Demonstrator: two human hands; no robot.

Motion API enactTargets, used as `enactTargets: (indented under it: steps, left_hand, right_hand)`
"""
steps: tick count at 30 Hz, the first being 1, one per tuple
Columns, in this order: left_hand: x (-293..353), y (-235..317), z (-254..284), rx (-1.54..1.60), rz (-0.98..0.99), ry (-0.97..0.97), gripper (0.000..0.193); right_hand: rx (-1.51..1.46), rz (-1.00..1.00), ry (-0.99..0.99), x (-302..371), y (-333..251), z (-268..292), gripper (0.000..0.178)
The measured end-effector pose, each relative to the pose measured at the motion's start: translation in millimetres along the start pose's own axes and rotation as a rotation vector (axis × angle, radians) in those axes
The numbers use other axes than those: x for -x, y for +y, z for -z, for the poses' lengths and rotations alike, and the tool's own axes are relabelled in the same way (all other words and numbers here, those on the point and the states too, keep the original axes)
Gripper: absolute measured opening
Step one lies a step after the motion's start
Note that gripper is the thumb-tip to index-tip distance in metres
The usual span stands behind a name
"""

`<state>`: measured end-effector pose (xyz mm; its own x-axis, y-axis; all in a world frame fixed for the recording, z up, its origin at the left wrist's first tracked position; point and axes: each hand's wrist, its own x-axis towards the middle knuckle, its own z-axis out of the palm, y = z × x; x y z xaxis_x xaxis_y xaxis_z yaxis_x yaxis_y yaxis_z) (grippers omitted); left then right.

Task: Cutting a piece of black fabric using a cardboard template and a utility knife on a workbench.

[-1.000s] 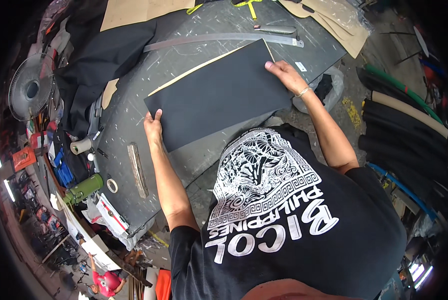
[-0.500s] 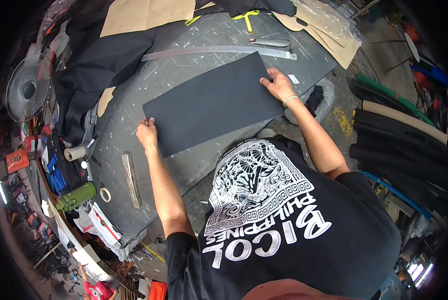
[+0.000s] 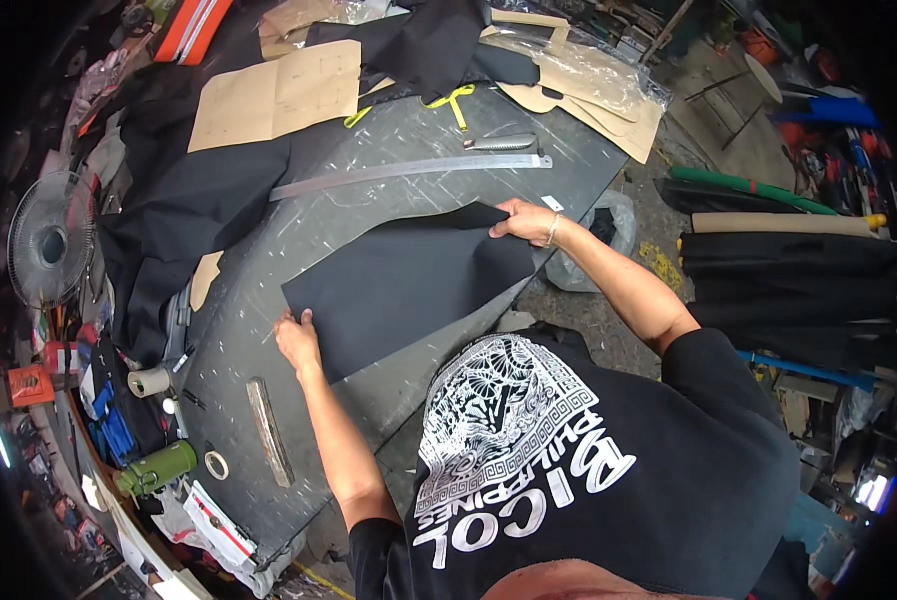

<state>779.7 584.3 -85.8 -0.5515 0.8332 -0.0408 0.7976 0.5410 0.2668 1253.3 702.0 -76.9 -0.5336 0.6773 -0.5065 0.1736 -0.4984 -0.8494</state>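
A black rectangular sheet of fabric-like material spans the space between my hands over the dark scratched table. My left hand is closed on its left edge, thumb on top. At the far right corner, my right hand pinches the sheet, its fingers partly hidden underneath. The sheet's right part bows, and its far edge curves upward. Beyond it lies a long metal ruler, with a grey-handled cutter farther back.
A worn metal bar and a tape roll lie at the table's left. Brown paper patterns and black material cover the far side. A fan stands left; rolls of black material lie right.
The view has shifted, so the table appears lower. My right hand has come nearer to me with its corner, and the sheet has gone from flat to bowed. Both hands keep hold.
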Motion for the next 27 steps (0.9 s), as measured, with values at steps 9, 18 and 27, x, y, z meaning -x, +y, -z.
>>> enactTargets:
  steps: [9,18,27]
  left_hand:
    - [4,11,19,0.869,0.179,-0.383,0.065]
    - [-34,140,21,1.038,-0.194,-0.648,0.069]
    - [-20,398,27,0.820,-0.621,-0.757,0.056]
  right_hand:
    - [-0.332,-0.099,0.227,70,19,27,0.043]
    - [-0.501,0.022,0.501,192,46,34,0.039]
    - [-0.660,0.128,0.939,326,107,124,0.018]
